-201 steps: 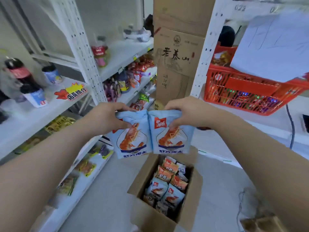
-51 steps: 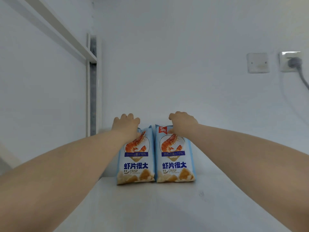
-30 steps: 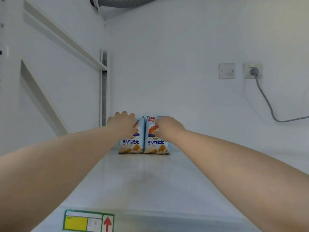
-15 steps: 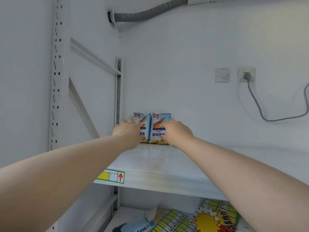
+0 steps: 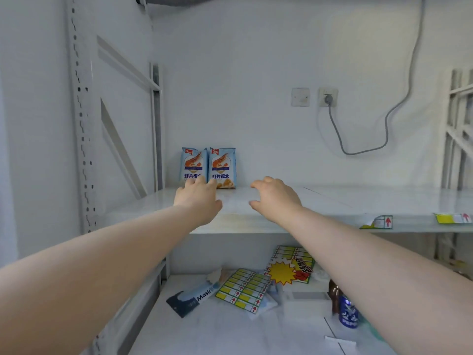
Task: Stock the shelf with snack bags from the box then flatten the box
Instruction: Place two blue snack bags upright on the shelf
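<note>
A white shelf [image 5: 345, 201] crosses mid-frame. Two snack bags [image 5: 222, 165] stand upright on it, touching, left of centre at the back.

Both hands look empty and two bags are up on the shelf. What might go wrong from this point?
1. The left hand overlaps the foot of the left snack bag in this view. A brush of its fingers might tip that bag into the right snack bag, since both stand upright with nothing in front.
2. A price label curls off the shelf edge, where a passing arm might snag it.
</note>
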